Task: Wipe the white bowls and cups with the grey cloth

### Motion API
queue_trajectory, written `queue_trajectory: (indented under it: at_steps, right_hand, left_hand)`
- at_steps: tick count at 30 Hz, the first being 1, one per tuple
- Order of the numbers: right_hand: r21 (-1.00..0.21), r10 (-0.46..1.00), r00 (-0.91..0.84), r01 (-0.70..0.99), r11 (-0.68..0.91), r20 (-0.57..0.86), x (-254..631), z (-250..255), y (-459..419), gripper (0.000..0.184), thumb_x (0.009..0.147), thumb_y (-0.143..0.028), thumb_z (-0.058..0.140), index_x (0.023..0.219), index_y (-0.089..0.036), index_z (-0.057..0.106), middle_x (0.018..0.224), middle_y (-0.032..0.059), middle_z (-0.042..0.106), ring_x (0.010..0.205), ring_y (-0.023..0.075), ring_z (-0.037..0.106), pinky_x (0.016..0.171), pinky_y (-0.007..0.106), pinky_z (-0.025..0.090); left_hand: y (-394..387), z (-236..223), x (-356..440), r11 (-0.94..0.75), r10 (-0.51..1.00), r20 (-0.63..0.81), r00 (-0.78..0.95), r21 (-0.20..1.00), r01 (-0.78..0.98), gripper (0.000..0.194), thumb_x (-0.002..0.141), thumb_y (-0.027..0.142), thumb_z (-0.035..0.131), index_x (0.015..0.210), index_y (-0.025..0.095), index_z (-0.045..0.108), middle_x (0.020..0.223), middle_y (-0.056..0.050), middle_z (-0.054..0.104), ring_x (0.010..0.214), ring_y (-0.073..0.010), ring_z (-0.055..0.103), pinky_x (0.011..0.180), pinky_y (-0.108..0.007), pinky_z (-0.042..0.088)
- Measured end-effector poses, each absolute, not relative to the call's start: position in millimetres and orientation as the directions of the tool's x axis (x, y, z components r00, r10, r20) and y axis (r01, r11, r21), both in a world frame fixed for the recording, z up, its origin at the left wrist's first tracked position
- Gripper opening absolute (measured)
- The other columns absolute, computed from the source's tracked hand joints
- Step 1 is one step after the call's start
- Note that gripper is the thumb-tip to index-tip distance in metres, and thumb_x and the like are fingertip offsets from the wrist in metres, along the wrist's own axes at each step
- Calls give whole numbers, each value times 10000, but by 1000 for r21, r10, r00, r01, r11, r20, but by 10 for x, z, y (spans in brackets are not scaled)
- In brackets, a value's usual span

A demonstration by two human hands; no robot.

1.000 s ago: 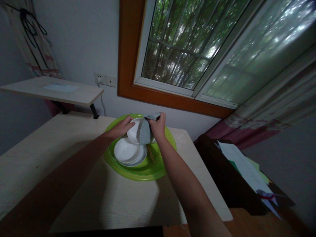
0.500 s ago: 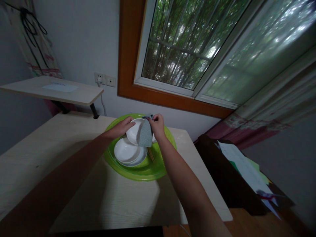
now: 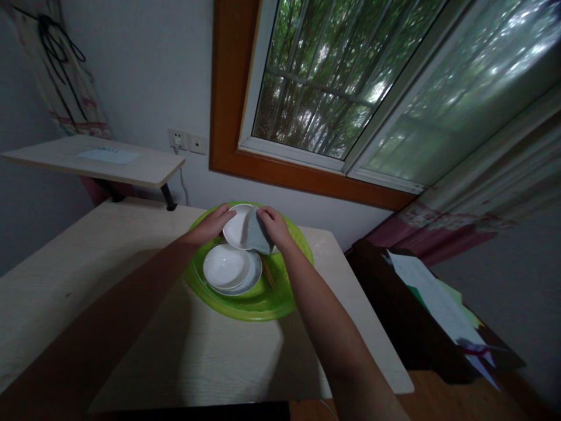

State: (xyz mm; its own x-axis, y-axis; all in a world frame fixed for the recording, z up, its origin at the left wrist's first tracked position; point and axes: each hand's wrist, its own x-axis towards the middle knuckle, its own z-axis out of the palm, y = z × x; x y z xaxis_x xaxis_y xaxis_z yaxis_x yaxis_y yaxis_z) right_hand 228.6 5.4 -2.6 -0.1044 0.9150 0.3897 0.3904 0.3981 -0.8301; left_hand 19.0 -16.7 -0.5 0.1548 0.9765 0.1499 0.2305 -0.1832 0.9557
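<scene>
A white bowl [image 3: 236, 227] is tilted over a green basin [image 3: 249, 314], gripped at its left rim by my left hand [image 3: 215, 224]. My right hand [image 3: 275, 227] is closed on a grey-green cloth [image 3: 258, 233], which lies over the right side of that bowl. Just below, a second white bowl [image 3: 225, 266] sits on other white dishes [image 3: 249, 285] in the basin. A few wooden chopsticks [image 3: 268, 273] lie to their right. Part of another white dish is mostly hidden behind the cloth and my right hand.
The basin stands on a pale wooden table [image 3: 228, 356]. A raised shelf [image 3: 144, 166] is at the left, near a wall socket [image 3: 177, 139] with a plugged-in cable. Behind is a window [image 3: 324, 88]. Papers [image 3: 433, 292] lie on dark furniture at the right.
My right hand has shifted slightly left and down, pressing the cloth against the bowl's right side instead of holding it up by its top. The bowl has risen slightly with my left hand.
</scene>
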Motion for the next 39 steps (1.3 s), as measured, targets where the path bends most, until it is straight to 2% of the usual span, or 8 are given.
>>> queue_trajectory:
  at_steps: [2,5,11,21,26,29,32,39]
  right_hand:
    - [-823,927,-162,425,376,339,2302,-63,64,246,809,-305,591,1007,-215,706,901,-13,708,822,163,621,743,258,474]
    - [-820,949,-174,478,315,264,2313,-145,93,254,747,-236,630,981,-196,720,844,-6,724,716,157,631,666,254,491]
    - [-788,969,-110,565,244,221,2324,-269,179,165,800,-324,647,789,-176,719,707,13,700,642,161,620,645,267,498]
    - [-582,885,-191,691,429,425,2286,-78,60,192,877,-344,596,849,-219,740,779,36,723,707,199,629,723,305,481]
    - [-714,922,15,638,288,386,2283,-169,167,245,862,-383,586,830,-187,729,789,45,728,718,194,633,689,281,469]
    - [-829,947,147,533,167,285,2292,-255,233,309,860,-425,572,838,-154,717,781,52,725,695,185,634,647,264,465]
    - [-845,960,140,518,136,241,2284,-285,244,302,863,-414,572,864,-148,715,801,57,729,701,183,644,648,263,470]
    - [-624,918,-16,728,283,397,2245,-168,136,212,895,-279,564,1003,-188,722,956,103,748,884,248,683,804,326,491]
  left_hand:
    - [-138,-30,176,-167,983,145,115,960,223,325,846,503,494,950,201,555,853,-20,618,764,-184,576,637,-293,460]
    - [-102,-68,156,-189,981,174,88,959,213,320,853,498,491,985,210,535,861,-13,605,753,-176,575,623,-285,456]
    - [-119,-53,145,-382,924,350,152,835,396,316,851,405,486,1083,204,563,996,-32,659,900,-190,598,792,-307,476]
    - [-184,24,172,-537,843,457,284,688,488,407,791,236,493,1172,170,620,1136,-72,682,1046,-222,621,947,-344,474]
    - [-150,-24,206,-515,853,487,186,731,447,505,845,347,548,1317,168,536,1310,-110,613,1158,-227,594,1014,-368,464]
    - [-141,-73,233,-439,899,388,205,792,425,606,814,372,606,1370,178,460,1266,-118,629,1025,-220,650,901,-362,531]
    - [-133,-109,244,-378,923,288,256,807,454,658,802,281,576,1422,163,389,1284,-147,612,944,-227,671,809,-363,564]
    - [-100,-102,217,-510,856,441,270,630,586,698,766,70,424,1456,163,371,1435,-113,519,1323,-234,492,1160,-400,351]
